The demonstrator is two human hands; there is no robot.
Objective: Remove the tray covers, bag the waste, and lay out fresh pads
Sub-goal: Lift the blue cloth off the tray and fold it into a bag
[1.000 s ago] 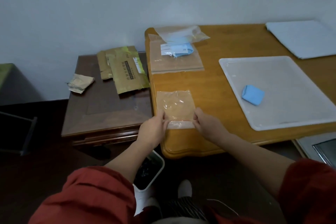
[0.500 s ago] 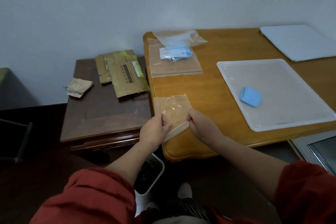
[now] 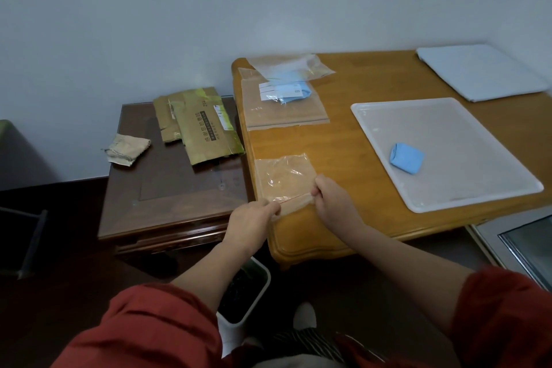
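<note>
As left hand (image 3: 249,222) pinches bag (image 3: 283,176), right (image 3: 331,203) pinches

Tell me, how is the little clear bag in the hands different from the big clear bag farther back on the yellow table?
The little bag is pinched at its near edge by the left hand and right hand; the big bag lies untouched. The little bag looks empty; the big bag carries something blue and white. Both are clear plastic on the table.

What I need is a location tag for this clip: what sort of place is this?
Probably a home room: a wooden table beside a dark side table, and a small bin on the floor.
</note>
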